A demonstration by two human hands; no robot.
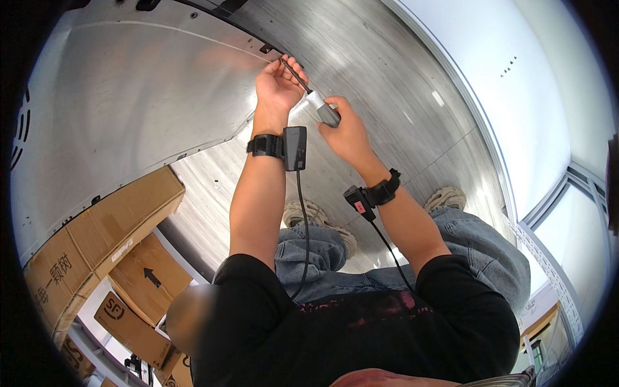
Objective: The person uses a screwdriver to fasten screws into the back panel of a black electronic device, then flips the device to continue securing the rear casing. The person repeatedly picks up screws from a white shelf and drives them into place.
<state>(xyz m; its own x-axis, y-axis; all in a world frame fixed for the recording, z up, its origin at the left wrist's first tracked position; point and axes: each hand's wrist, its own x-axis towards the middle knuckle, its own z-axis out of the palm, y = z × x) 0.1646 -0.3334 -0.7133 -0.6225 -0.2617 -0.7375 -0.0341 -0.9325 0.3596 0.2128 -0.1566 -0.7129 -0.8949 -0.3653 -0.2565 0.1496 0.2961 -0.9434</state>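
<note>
Your right hand (348,134) clamps its fingers on a screwdriver (314,101); whether your left hand (277,89) grips its shaft (296,77), I can't tell. Around you: grey floor (393,90), metal panel (161,97), cardboard boxes (145,258).

The tool (314,99) is coloured white and grey at its handle, near-black along its shaft. The floor (393,90) is streaked in grey wood grain; the black shirt (361,335) is printed — patchily — in pinkish red.
</note>
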